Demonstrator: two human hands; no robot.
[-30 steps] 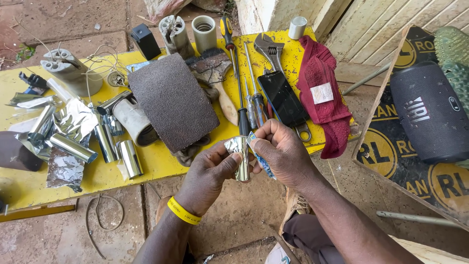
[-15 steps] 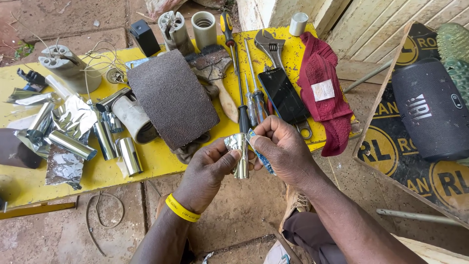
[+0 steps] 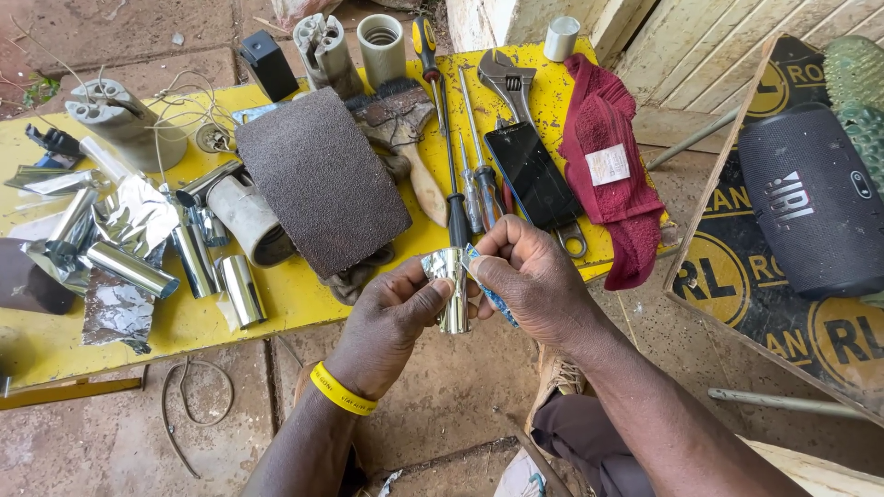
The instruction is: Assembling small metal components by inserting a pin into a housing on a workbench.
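Both forearms entered from the bottom edge and converged near centre frame. Left hand [image 3: 391,322] sat lower left, back of hand toward the camera, wrist bent slightly upward; a yellow wristband [image 3: 342,390] circled the left wrist. Left thumb and index finger were extended to the right and pinched together at their tips. Right hand [image 3: 532,281] sat to the right and slightly higher, back of hand up, knuckles arched. Right fingers [image 3: 502,241] curled inward to the left, with thumb tip pressed against fingertips. The 2 hands met fingertip to fingertip, touching. Right forearm ran diagonally down to the lower right corner; left forearm dropped almost straight to the bottom edge.
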